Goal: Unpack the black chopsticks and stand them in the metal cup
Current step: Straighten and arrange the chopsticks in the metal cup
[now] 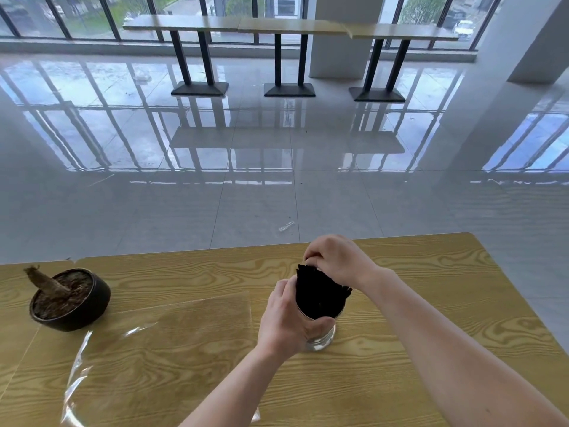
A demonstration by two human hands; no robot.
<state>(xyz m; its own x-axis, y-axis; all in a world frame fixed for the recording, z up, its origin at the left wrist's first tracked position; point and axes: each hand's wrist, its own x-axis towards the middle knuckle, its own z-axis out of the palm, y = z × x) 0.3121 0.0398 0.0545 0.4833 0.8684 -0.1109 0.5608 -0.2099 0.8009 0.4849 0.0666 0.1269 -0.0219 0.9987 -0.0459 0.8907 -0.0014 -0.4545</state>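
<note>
Both hands are on the job here: left hand [284,318] has its grip wrapped around the cup [320,332], right hand [334,260] has a narrow pinch grip on the top ends of the chopsticks [320,292]. Whole black bundle is standing in the cup, fanned a bit. Cup sits on the wood surface [431,303]. Clear wrapper [160,349] lies flat just left, and a dark pot [72,298] is way off left.

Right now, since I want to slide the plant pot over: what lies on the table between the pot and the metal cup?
In the head view, only the clear plastic wrapper lies flat between pot and metal cup.
</note>
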